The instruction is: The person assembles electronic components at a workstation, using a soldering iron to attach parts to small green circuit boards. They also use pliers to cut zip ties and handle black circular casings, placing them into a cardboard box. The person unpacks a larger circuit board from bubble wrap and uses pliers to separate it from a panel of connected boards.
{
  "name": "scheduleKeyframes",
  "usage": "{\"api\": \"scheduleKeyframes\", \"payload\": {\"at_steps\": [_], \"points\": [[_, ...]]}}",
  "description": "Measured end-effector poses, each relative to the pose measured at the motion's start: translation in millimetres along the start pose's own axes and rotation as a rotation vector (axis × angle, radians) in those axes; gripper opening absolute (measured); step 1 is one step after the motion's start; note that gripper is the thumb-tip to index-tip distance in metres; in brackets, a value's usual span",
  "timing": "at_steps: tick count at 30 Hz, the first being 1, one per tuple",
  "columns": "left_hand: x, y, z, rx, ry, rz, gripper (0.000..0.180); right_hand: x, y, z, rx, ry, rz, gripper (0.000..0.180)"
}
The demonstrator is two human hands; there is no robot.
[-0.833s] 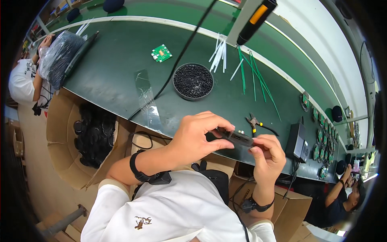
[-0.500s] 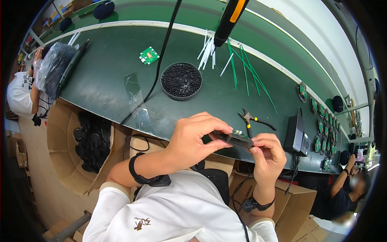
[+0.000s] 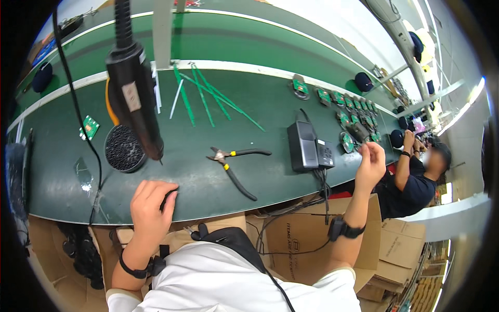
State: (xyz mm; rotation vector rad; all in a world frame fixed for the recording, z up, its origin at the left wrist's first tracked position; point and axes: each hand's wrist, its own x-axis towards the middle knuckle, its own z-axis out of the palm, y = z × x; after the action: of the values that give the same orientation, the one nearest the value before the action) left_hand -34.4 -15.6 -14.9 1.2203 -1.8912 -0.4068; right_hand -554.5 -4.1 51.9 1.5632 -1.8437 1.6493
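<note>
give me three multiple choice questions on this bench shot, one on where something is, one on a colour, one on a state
1. Where do the pliers lie?
A. inside the round tray
B. on the green table, between the round tray and the black box
C. in the right hand

2. What colour are the long strips at the table's far side?
A. green
B. red
C. blue

3. How is the left hand?
A. raised in the air
B. resting on the table's near edge
C. gripping the pliers

1 B: they lie between the round tray and the black box.
2 A: plainly green.
3 B: it lies there; the right hand is raised.
</note>
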Motion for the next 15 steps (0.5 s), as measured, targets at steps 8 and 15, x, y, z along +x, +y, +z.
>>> {"api": "scheduleKeyframes", "payload": {"at_steps": [8,15], "points": [[1,6,6,0.140,0.014,0.076,0.021,75,200,-84,-0.720,0.142,0.206,0.014],[4,9,9,0.179,0.023,0.067,0.022,98,254,-52,-0.955,0.047,0.050,0.016]]}}
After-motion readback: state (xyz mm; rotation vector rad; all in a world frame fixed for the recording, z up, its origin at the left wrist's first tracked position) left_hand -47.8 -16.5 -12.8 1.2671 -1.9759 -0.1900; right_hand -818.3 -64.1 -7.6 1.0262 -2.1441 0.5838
